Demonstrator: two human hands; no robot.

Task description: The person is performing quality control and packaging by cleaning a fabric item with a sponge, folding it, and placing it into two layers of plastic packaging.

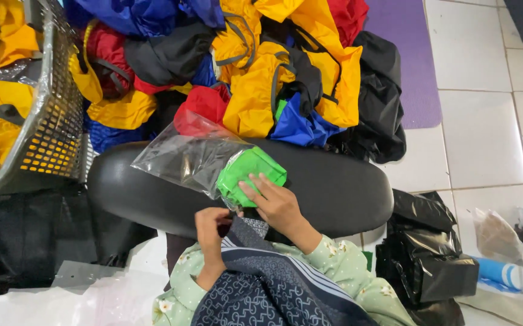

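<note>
A: Basket (50,121) at the far left, grey plastic mesh, tilted, with yellow and red garments inside it.

B: And the hands?

A: The left hand (210,232) is closed on the near edge of the clear plastic bag (180,157), just by its mouth. The right hand (276,202) lies flat with fingers spread, pressing the folded green cloth (246,175) at the bag's opening.

B: Where does that sit?

A: On the black padded seat (334,187) in front of the person. The cloth looks light and soft, likely to spring open, so I'd hold it flat across the fold. The bag looks thin and slippery; the rim seems the best grip.

B: Further right?

A: A heap of yellow, blue, red and black garments (273,78) behind the seat, then black plastic bags (424,247) on the white tiled floor (484,139).
</note>
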